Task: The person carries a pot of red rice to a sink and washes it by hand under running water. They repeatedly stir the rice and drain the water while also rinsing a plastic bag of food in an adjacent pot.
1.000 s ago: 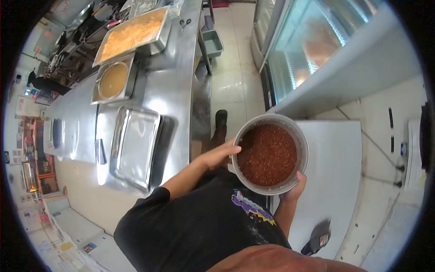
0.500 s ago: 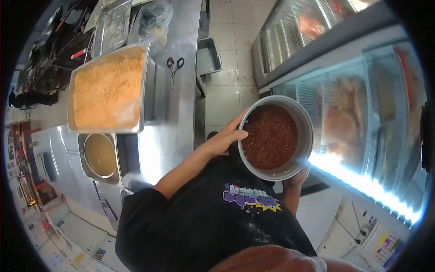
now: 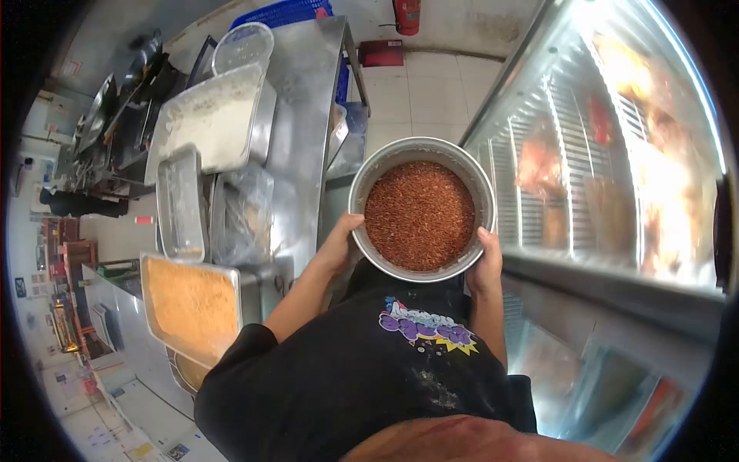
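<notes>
Both of my hands carry a round metal pot (image 3: pixel 422 275) in front of my body. Small reddish-brown grains (image 3: pixel 419 215), like red rice, fill part of it, and its inner wall shows above them. My left hand (image 3: pixel 339 240) grips the pot's left side, thumb at the rim. On the right side, my right hand (image 3: pixel 486 266) has its thumb on the rim, while the fingers are mostly hidden beneath or behind the pot.
Left, a steel counter (image 3: pixel 296 115) bears a tray of white powder (image 3: pixel 212 127), a narrow metal tray (image 3: pixel 181 204), plastic bags (image 3: pixel 245 212) and a tray of orange crumbs (image 3: pixel 188 300). A lit display fridge (image 3: pixel 570 185) stands right. Ahead are tiled floor (image 3: pixel 435 88) and a fire extinguisher (image 3: pixel 406 17).
I have moved forward along the counter, so the orange crumb tray sits further back. The pot has shifted left and sits more level, and my left thumb is now at its rim.
</notes>
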The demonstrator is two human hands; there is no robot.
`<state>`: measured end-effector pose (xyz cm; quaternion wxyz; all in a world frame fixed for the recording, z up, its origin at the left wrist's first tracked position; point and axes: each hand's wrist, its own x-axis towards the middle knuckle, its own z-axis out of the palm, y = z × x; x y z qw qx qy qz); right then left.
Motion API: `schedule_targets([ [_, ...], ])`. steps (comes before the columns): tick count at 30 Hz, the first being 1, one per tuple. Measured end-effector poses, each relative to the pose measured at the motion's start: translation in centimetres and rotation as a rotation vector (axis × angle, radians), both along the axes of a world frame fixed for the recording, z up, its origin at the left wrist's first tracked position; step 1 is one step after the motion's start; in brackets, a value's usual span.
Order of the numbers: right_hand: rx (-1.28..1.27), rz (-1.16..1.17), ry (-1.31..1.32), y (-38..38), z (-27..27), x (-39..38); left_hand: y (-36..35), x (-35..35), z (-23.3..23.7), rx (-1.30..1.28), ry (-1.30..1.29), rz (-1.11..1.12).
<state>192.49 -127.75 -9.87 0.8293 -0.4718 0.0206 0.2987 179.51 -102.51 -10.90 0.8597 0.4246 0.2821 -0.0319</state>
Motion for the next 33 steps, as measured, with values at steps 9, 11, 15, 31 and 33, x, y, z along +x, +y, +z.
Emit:
schedule_targets([
  [9, -0.149, -0.15, 0.033, 16.4, 0.0, 23.9, 17.6, 25.2, 0.6, 0.053, 0.017, -0.108],
  [11, -0.244, -0.186, 0.083, 21.6, -0.9, 30.8, 22.3, 32.1, 0.1, 0.014, 0.058, -0.117],
  [15, -0.127, -0.341, 0.277, 31.8, -7.5, 44.3, 34.1, 47.2, -7.9, 0.074, -0.083, -0.159],
  [31, -0.125, -0.787, 0.196, 30.3, -4.9, 76.7, 32.0, 94.4, -4.1, 0.043, -0.041, -0.708],
  [33, -0.121, -0.84, 0.154, 31.6, -3.9, 83.5, 32.5, 101.8, -2.9, 0.081, 0.014, -0.758],
])
